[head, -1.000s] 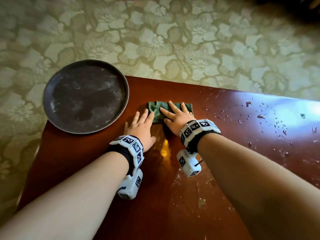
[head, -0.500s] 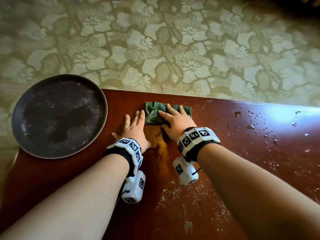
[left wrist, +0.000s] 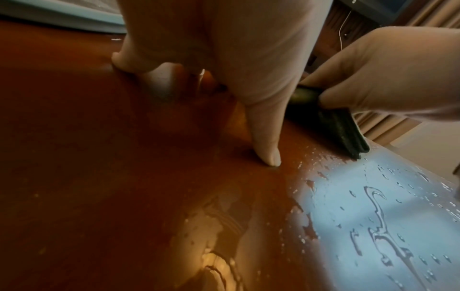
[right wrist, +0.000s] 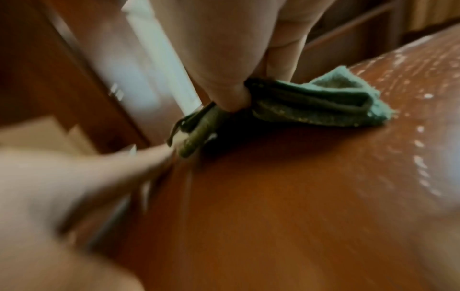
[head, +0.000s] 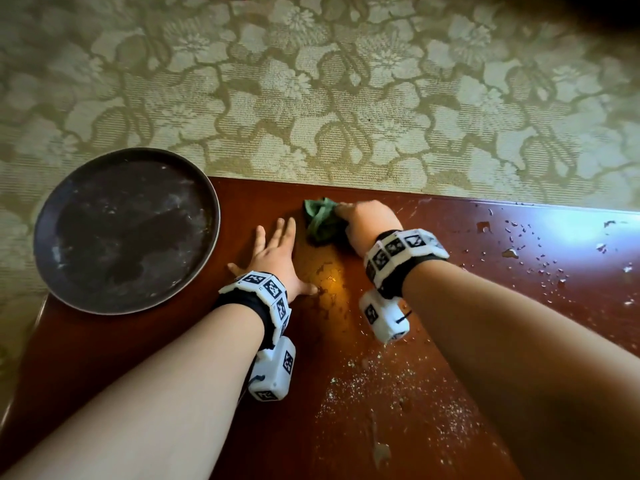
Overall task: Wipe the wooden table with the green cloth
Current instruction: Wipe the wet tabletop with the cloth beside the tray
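Green cloth point(head: 320, 220) bunched in my right hand point(head: 369, 221), fingers curled round it for wiping.
My left hand point(head: 273, 258) lies flat, fingers spread, steadying me on the table point(head: 381, 393), frame centre.

Beyond the far edge of the counter point(head: 450, 341) lies a carpet point(head: 311, 98), olive and cream, woven with large flower shapes. It fills the upper half of the head view and runs on past the counter's left end. The top right corner of that view falls into deep shadow. A broad patch of pale, bluish light point(head: 554, 233) reflects off the glossy red-brown top at the right, and a warmer amber glow point(head: 332, 282) sits near its middle. In the left wrist view, pleated beige curtains point(left wrist: 388, 126) hang at the right. In the right wrist view, blurred, stands brown wooden furniture point(right wrist: 348, 45) with a horizontal rail.
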`<state>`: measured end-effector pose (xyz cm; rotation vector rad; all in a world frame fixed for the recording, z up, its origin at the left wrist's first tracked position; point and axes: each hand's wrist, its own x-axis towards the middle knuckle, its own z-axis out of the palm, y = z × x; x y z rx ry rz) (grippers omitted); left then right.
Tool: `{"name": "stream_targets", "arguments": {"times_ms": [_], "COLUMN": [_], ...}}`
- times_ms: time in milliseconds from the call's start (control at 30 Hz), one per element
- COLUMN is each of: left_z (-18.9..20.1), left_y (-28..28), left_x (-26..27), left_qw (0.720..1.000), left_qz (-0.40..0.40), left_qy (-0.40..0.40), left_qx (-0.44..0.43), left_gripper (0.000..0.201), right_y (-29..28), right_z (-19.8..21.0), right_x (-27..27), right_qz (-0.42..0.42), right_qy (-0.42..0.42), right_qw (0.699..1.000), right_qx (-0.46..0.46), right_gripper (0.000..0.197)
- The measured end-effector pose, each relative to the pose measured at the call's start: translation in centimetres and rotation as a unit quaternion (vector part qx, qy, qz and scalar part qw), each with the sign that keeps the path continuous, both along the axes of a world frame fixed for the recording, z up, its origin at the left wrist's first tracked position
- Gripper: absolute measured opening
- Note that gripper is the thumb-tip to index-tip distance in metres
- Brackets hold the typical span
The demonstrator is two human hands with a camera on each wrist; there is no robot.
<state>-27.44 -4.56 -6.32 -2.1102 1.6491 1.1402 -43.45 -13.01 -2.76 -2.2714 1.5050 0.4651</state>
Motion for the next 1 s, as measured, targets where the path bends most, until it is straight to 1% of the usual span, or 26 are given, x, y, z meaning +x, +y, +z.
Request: {"name": "stream_targets", "arguments": {"times_ms": [67,167,233,333,400,433,500,567,600,667,767,833,900,1000], "left_z": [-0.1,-0.1,-0.1,-0.3,-0.4,-0.4,-0.4,-0.4,-0.4,-0.5,-0.6,-0.5,-0.4,-0.3], "left_y": [0.1,0.1,0.0,-0.1,-0.1,0.0,0.0,0.0,0.0,-0.1,-0.2,-0.2,-0.2,-0.1], "left_x": [0.0,-0.1,-0.1,0.0,0.1,0.1,0.1,0.1,0.1,0.1,0.0,0.0,0.1,0.0], "left_qw": [1.000,1.000,1.000,1.000,1.000,1.000,1.000,1.000,1.000,1.000,0.999,0.999,1.000,1.000], "left_qz": [0.000,-0.003,-0.006,-0.006,-0.009,-0.011,-0.012,-0.014,-0.015,-0.015,-0.018,-0.017,-0.012,-0.010], "left_qy": [-0.003,-0.007,-0.008,-0.006,-0.009,-0.011,-0.014,-0.014,-0.015,-0.017,-0.021,-0.022,-0.020,-0.021], "left_qx": [-0.003,0.001,0.005,0.008,0.009,0.009,0.010,0.011,0.013,0.016,0.018,0.018,0.017,0.012], "left_gripper": [0.132,0.130,0.129,0.129,0.129,0.129,0.128,0.128,0.127,0.127,0.128,0.128,0.128,0.128], "right_y": [-0.6,-1.7,-2.6,-3.3,-2.9,-2.6,-1.8,-0.8,-0.3,0.3,0.7,1.3,2.7,5.9], "right_z": [1.4,3.7,4.8,5.4,4.5,3.5,0.8,-1.9,-3.0,-4.1,-4.4,-4.2,-3.9,-3.5], "right_x": [-1.4,-4.6,-7.1,-10.3,-11.5,-11.7,-11.5,-11.2,-11.0,-10.5,-8.9,-7.3,-5.7,-4.9], "right_qz": [-0.085,-0.190,-0.232,-0.265,-0.256,-0.242,-0.206,-0.198,-0.206,-0.215,-0.202,-0.168,-0.117,-0.016], "right_qy": [-0.059,-0.147,-0.149,-0.106,-0.056,-0.029,0.001,-0.002,-0.014,-0.035,-0.034,-0.042,-0.054,-0.071], "right_qw": [0.994,0.966,0.952,0.946,0.956,0.964,0.978,0.980,0.978,0.976,0.979,0.985,0.991,0.996], "right_qx": [-0.027,-0.093,-0.136,-0.153,-0.133,-0.110,-0.038,0.021,0.031,0.020,0.018,0.019,0.024,0.041], "right_gripper": [0.046,0.037,0.037,0.033,0.027,0.027,0.036,0.054,0.059,0.060,0.060,0.062,0.063,0.060]}}
